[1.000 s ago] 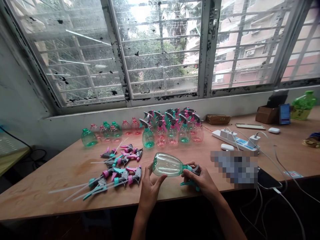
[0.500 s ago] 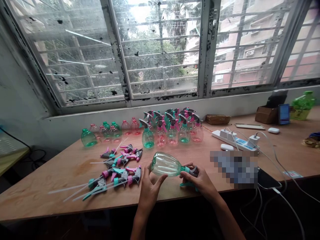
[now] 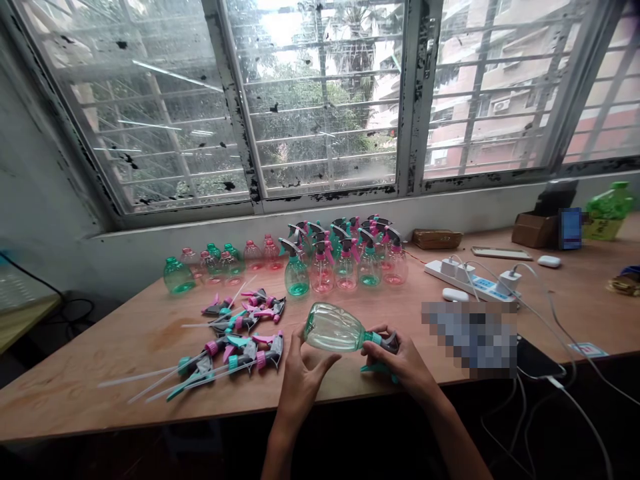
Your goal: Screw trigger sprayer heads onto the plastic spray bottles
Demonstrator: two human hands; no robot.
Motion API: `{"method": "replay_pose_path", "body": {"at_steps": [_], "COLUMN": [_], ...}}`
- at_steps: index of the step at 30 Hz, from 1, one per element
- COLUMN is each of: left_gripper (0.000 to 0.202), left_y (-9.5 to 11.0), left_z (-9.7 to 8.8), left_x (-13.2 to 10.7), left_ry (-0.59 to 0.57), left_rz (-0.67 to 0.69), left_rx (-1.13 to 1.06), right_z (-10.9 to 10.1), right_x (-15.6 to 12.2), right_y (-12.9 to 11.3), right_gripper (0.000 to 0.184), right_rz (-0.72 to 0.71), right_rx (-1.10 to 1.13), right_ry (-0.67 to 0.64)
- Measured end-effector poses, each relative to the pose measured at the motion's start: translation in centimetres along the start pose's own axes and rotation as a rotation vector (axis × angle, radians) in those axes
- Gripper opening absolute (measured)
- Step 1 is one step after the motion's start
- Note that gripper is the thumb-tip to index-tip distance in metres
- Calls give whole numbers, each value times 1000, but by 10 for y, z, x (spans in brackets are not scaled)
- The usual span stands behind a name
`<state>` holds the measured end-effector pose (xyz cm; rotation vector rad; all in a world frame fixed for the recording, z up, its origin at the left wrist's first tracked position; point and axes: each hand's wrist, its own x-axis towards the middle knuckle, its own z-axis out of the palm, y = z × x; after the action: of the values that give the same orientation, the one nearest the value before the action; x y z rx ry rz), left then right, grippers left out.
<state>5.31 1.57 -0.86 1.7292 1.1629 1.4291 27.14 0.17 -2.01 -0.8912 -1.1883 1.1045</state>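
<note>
A clear green spray bottle point(image 3: 334, 328) lies sideways in the air over the table's front edge, its base to the left and its trigger head to the right. My left hand point(image 3: 306, 365) cups the base end, with the thumb stretched out below the bottle. Around the teal collar and grey spray head point(image 3: 384, 341) my right hand point(image 3: 400, 363) is closed; the teal trigger point(image 3: 377, 369) sticks out beneath. To the left lie several loose spray heads point(image 3: 243, 353) in pink, teal and grey, with long clear tubes.
Several spray bottles with heads point(image 3: 346, 270) stand near the window wall. Left of them are open green and pink bottles point(image 3: 179, 277). A power strip point(image 3: 473, 280) with cables, a dark phone point(image 3: 537, 357) and a cardboard box point(image 3: 535, 229) are on the right.
My left thumb has lifted slightly off the bottle's side. The bottle and my right hand stay almost in the same place.
</note>
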Motion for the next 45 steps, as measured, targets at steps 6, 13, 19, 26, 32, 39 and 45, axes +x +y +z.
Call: {"method": "replay_pose_path", "body": {"at_steps": [6, 13, 19, 26, 32, 39, 45], "left_gripper": [57, 63, 65, 60, 58, 58, 52], "left_y": [-1, -3, -2, -4, -2, -3, -5], "left_z": [1, -1, -3, -1, -1, -1, -1], "left_x": [0, 0, -2, 0, 1, -2, -1], "left_ry": [-11, 0, -6, -11, 8, -6, 14], "left_rz": [-19, 28, 1, 7, 73, 9, 46], "left_rx": [-21, 54, 35, -35, 16, -64, -34], "right_z": [0, -2, 1, -1, 0, 3, 2], "right_x": [-1, -1, -2, -1, -1, -3, -3], "right_y": [-2, -2, -2, -3, -4, -3, -5], "right_gripper": [41, 40, 42, 42, 45, 48, 48], "right_rz": [-5, -14, -6, -10, -17, 5, -2], "right_rx": [-20, 66, 15, 56, 43, -2, 15], "right_ry": [9, -5, 17, 13, 33, 21, 37]}}
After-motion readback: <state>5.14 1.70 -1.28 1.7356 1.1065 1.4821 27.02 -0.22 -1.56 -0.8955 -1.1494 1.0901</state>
